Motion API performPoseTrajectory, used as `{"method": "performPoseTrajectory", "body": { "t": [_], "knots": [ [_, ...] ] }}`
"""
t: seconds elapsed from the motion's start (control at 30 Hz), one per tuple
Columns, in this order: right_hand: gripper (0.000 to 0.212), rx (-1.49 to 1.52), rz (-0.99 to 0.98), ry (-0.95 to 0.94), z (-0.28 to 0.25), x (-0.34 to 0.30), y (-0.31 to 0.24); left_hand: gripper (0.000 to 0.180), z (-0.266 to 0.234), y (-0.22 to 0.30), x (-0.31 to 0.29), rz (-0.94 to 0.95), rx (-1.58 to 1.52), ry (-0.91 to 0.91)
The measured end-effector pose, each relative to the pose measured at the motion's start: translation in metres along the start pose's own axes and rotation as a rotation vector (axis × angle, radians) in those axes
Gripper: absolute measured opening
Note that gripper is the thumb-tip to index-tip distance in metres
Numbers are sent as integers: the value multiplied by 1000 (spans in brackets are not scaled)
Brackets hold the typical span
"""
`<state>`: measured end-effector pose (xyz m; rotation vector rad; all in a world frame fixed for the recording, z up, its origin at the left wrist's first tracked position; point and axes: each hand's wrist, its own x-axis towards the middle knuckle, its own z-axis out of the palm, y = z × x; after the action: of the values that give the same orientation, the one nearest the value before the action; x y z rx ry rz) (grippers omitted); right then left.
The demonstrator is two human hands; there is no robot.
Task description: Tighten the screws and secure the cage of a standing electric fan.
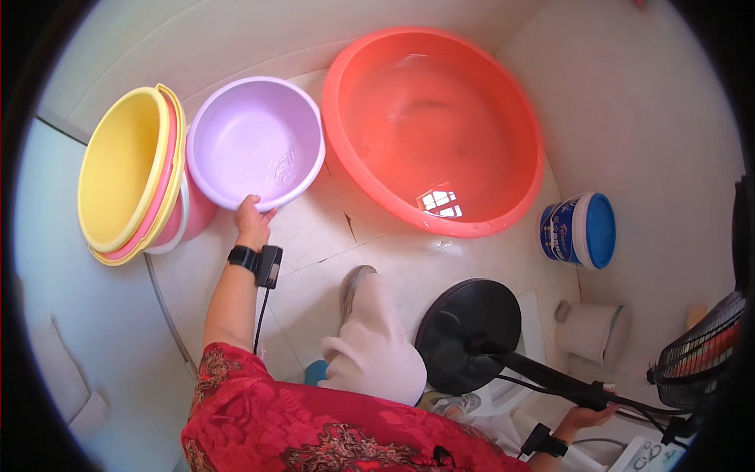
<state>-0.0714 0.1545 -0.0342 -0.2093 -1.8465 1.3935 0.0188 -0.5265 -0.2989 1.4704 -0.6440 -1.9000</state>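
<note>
My left hand (252, 225) is closed on the near rim of a light purple basin (244, 130), thumb over the edge. The basin stands on the floor, and a wet, glinting patch shows on its bottom. At the lower right my right hand (586, 418) wraps round the black pole of a standing fan (539, 366). The fan's round black base (464, 315) is beside my legs, and its caged head (700, 354) is at the right edge. Part of the right hand's grip is hidden behind the pole.
A big orange-red tub (338, 118) of water stands at the back, right of the basin. Stacked yellow and pink buckets (118, 169) are to its left. A blue-lidded pail (602, 230) and a white bin (594, 332) line the right wall. A hose (163, 307) runs along the left.
</note>
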Motion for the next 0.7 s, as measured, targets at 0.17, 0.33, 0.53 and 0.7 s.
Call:
{"method": "performPoseTrajectory", "body": {
  "t": [0.17, 0.33, 0.53, 0.7],
  "knots": [
    [44, 45, 29, -34, -9, 6, 7, 25, -57, -16, -24, -46, 62, -95],
    [46, 38, 30, -12, -9, 6, 10, 21, -81, -22, -95, -126, 108, -171],
    [45, 58, 20, 10, 3, -2, 1, 24, -4, 9, -123, -98, 209, -376],
    [46, 61, 22, 0, -2, 2, 7, 30, 95, 10, -115, -90, 317, -515]
  ]
}}
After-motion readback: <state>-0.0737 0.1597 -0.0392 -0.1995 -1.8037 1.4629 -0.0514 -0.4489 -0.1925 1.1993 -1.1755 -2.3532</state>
